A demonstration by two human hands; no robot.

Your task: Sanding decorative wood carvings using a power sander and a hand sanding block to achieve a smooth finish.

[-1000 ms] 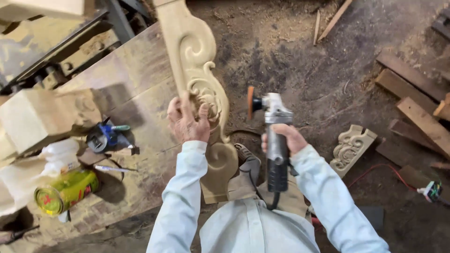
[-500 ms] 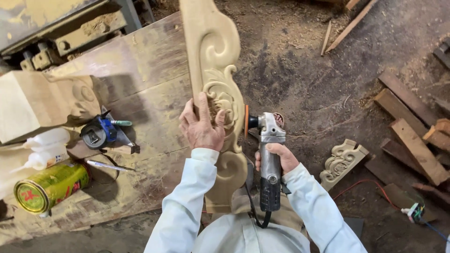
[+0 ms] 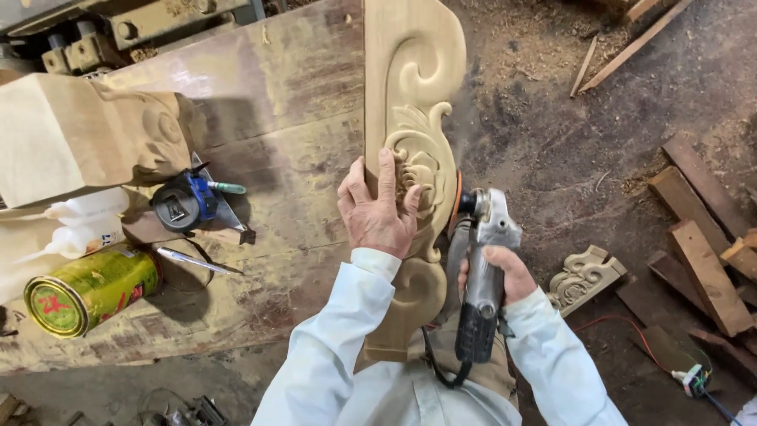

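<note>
On a sawdust-strewn workshop floor by a worn counter, the carved wooden panel stands at frame centre, stiff, probably heavy, best held by its plain edges; left hand spread flat on it, right hand wrapped around the angle grinder

Carved bracket: pale bare wood, matt, smooth-sanded. Angle grinder: dull grey metal head, black plastic grip. Workbench: worn, stained wood; tin can: glossy printed metal.
</note>
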